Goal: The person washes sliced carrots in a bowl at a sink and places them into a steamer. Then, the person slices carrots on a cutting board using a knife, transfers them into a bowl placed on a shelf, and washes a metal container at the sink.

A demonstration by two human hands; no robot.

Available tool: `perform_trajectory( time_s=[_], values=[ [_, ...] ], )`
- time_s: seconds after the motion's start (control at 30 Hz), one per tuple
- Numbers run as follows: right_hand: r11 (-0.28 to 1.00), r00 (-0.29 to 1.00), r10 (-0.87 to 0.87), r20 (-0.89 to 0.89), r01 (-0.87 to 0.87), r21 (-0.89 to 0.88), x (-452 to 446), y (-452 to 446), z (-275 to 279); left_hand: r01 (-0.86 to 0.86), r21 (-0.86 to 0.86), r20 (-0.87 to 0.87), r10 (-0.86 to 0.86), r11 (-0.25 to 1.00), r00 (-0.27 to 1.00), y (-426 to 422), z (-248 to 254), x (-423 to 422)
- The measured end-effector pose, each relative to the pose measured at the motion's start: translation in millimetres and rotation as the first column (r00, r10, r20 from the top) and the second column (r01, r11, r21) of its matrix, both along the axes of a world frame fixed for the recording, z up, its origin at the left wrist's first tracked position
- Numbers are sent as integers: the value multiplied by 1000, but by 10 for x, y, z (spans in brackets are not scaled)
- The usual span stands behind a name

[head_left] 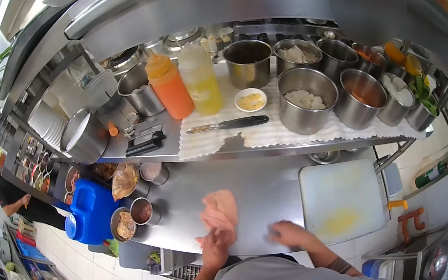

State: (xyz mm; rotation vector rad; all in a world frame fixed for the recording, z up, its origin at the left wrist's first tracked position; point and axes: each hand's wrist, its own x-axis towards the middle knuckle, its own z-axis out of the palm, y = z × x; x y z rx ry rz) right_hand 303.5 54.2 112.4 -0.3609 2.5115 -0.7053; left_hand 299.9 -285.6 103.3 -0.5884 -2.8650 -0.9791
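Observation:
A crumpled pink cloth lies on the steel counter in front of me. My left hand is at its near end, with the fingers closed on the fabric. To the right, my right hand hovers or rests by the counter's front edge, just left of the white cutting board. Its fingertips are smeared by motion, so I cannot make out whether they hold anything. A yellow stain marks the lower part of the board.
On the shelf above are an orange squeeze bottle, a yellow one, a knife, a small white bowl and several steel pots. A blue jug stands left. A person is at far left.

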Motion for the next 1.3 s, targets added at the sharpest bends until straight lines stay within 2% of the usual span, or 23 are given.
perform_trajectory(
  time_s=[0.07,0.1,0.17,0.3,0.37,0.43,0.5,0.53,0.57,0.6,0.63,0.7,0.73,0.8,0.83,0.9,0.93,1.0,1.03,1.13,1.17,1.23,1.3],
  values=[
    [995,987,-23,-158,38,91,387,-282,193,29,-96,-126,-41,995,991,11,184,-159],
    [994,987,-43,-155,57,91,402,-312,177,103,-113,-85,-113,988,990,-33,154,-310],
    [993,989,-115,-88,111,-52,471,-220,129,184,-141,-91,-198,973,976,-96,121,-620],
    [998,998,-63,16,62,27,376,10,154,335,-171,-44,-347,927,937,-136,-12,-1034],
    [972,955,-222,198,201,120,347,-56,303,368,-121,-72,-378,922,923,-148,-28,-1158],
    [936,921,-347,174,330,123,385,-274,411,412,-70,-91,-417,909,905,-160,-118,-1274],
    [887,872,-460,170,443,129,480,-483,367,358,44,-37,-357,933,933,-170,-313,-1377],
    [909,913,-404,57,393,140,561,-620,267,381,47,-28,-380,923,925,-178,-421,-1486],
    [926,939,-339,-55,343,159,646,-765,193,295,123,148,-312,947,939,-162,-521,-1633],
    [918,931,-361,-48,364,160,743,-897,144,196,178,323,-245,964,914,-133,-509,-1758],
    [876,886,-454,-92,463,135,857,-1032,103,218,177,328,-267,960,906,-121,-491,-1870],
    [784,793,-600,-103,609,123,954,-1311,387,26,233,186,-71,972,980,-95,-245,-2056],
    [759,768,-632,-103,641,117,994,-1331,349,67,229,183,-111,971,977,-145,-182,-2128],
    [784,784,-615,-84,619,42,1186,-1274,183,252,34,28,-253,967,967,-179,-42,-2346],
    [759,756,-649,-84,651,-1,1263,-1265,87,326,29,21,-326,945,945,-122,49,-2340],
    [733,722,-679,-132,676,-74,1354,-1273,-64,456,-391,227,-396,800,890,-84,125,-2233],
    [702,685,-712,-155,700,-131,1392,-1288,-149,515,-402,219,-467,757,857,-65,74,-2256],
    [675,655,-737,-166,708,-207,1452,-1267,-306,526,-289,355,-421,800,835,-102,-45,-2387],
    [670,655,-741,-150,705,-234,1494,-1248,-400,569,-303,350,-466,765,813,-140,-194,-2463],
    [598,611,-788,-77,729,-334,1604,-1267,-313,563,-264,255,-506,784,824,-233,-688,-2685],
    [575,587,-806,-77,743,-343,1610,-1249,-351,533,-292,171,-505,794,846,-258,-790,-2714],
    [618,624,-771,-126,686,-386,1660,-1158,-462,519,-320,84,-522,792,849,-120,-717,-2554],
    [584,622,-780,-66,687,-433,1732,-1047,-429,285,-325,-98,-332,902,938,16,-461,-2111]
  ],
)
